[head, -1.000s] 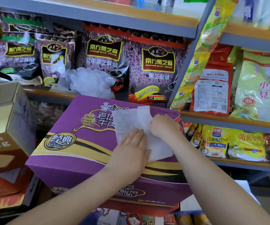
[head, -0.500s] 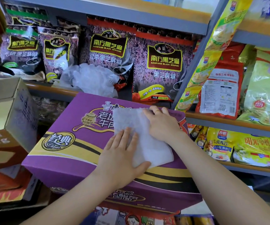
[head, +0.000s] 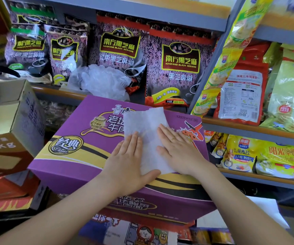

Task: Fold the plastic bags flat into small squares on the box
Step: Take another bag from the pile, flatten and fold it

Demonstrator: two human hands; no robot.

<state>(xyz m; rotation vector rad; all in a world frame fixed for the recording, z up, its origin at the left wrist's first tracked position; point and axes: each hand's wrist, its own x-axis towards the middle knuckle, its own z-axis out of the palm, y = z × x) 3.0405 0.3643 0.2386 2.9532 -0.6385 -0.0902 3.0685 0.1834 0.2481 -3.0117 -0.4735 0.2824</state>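
Right hand (head: 175, 147) slid down off top edge since last frame, now flat beside left hand (head: 130, 156). Both sets of fingers straight, together, pressing white plastic bag (head: 148, 124) flat on purple box (head: 72, 161), probably squeezing air out so crease holds. Spare crumpled bags (head: 102, 80) wait on shelf behind.

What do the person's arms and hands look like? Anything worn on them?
Both forearms are bare, with no sleeves, gloves or watch in view. The right hand wears a thin gold-coloured ring on one finger. The left hand shows no ring or other jewellery. The fingernails look short and unpainted.
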